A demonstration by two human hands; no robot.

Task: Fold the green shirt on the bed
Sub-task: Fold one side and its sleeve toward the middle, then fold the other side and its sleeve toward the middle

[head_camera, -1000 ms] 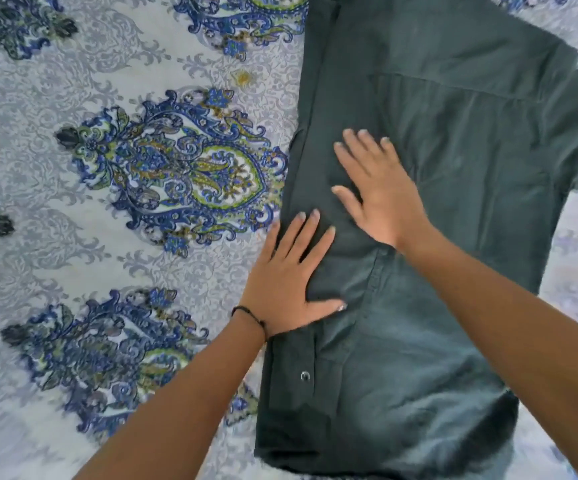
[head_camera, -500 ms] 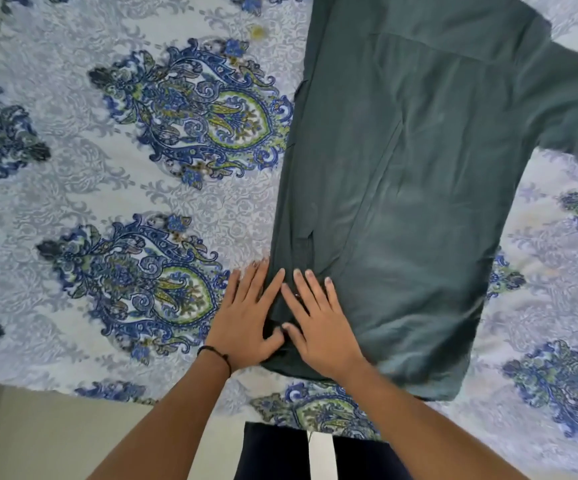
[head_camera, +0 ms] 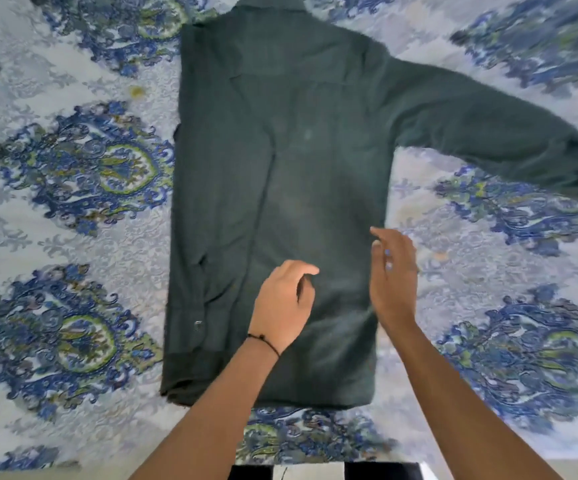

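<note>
Since the picture of half a second ago, both our hands have left the lower left corner of the green shirt, where they were pressing flat side by side, and the view has pulled back so that we now see the shirt almost whole. Our left hand, with a thin dark wrist band, now sits over the lower middle of the shirt with the fingers loosely curled; it grips nothing that we can see, and whether it touches the cloth we cannot tell because of the blur. Our right hand is open, the fingers spread and turned on edge, just at the right border of the shirt body, and it holds nothing. The shirt lies flat on the bed, which has a pale cover with blue and green ornaments. Its left side is already folded inward, so the left edge is straight, and a metal snap shows near the lower left. The right sleeve is spread out to the right, not yet folded. We judge that the hands stand near this side because the right half is the next part to fold in. No brand, label or writing can be read anywhere.
</note>
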